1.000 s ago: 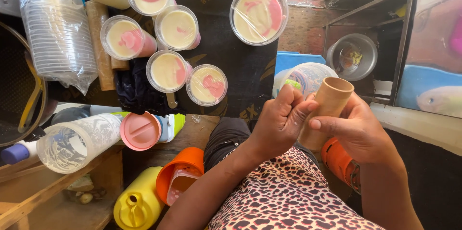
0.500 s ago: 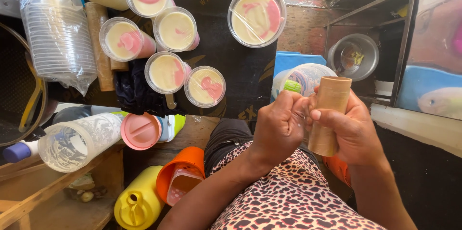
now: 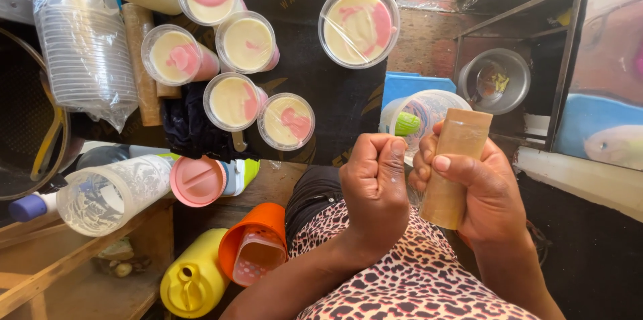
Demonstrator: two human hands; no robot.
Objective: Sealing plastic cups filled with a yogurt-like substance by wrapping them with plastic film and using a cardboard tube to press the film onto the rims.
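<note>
Right hand (image 3: 479,189), fingers clamped around a tan, stiff, light-looking cardboard tube (image 3: 453,167) held upright above the lap; mid-length grip suits it. Left hand (image 3: 374,186) is fisted beside it, contents hidden.

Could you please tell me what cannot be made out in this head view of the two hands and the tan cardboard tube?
- Left hand: closed fist; whatever its grip holds is hidden by the fingers.
- Tan cardboard tube: lower part wrapped by the right hand; its end is hidden.
- Small green piece: mostly behind the fist, kind unclear.
- Round metal bowl: contents too small to identify.
</note>
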